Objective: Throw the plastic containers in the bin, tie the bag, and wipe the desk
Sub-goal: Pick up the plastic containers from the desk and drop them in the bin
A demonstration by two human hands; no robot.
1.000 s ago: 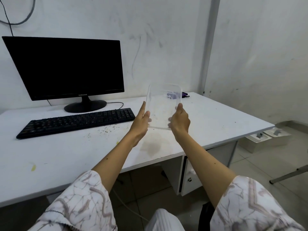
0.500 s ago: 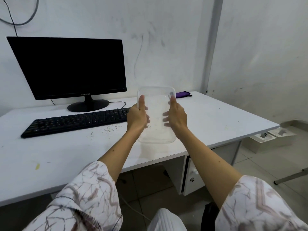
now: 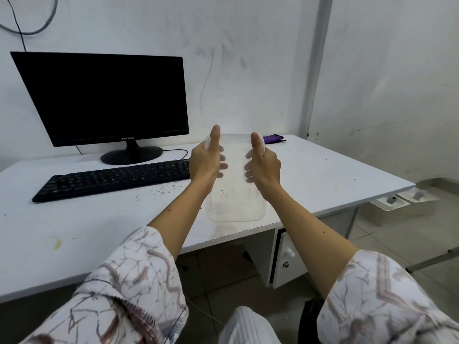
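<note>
Here, container: a clear plastic container [image 3: 236, 194] is held up above the near edge of the white bench [image 3: 335, 175], its flat face turned toward the camera, a few dark specks on it.
Left hand: the left hand [image 3: 206, 160] holds the container's left side, thumb pointing up along the edge, fingers curled behind and seen through the plastic.
Right hand: the right hand [image 3: 264, 163] holds the right side the same way, thumb up, fingers wrapped behind.
Grip: both are clamped on the container, one at each long edge, near its upper half.
Bench surface: crumbs [image 3: 164, 188] lie scattered just in front of the black keyboard [image 3: 111, 178]; a yellowish spot [image 3: 57, 243] sits near the front left edge.
Behind: a dark monitor [image 3: 104, 98] stands on its base by the wall; a purple item [image 3: 273, 138] lies at the back, to the right of the container.
Sleeves: patterned sleeves [image 3: 129, 294] cover both upper arms.
</note>
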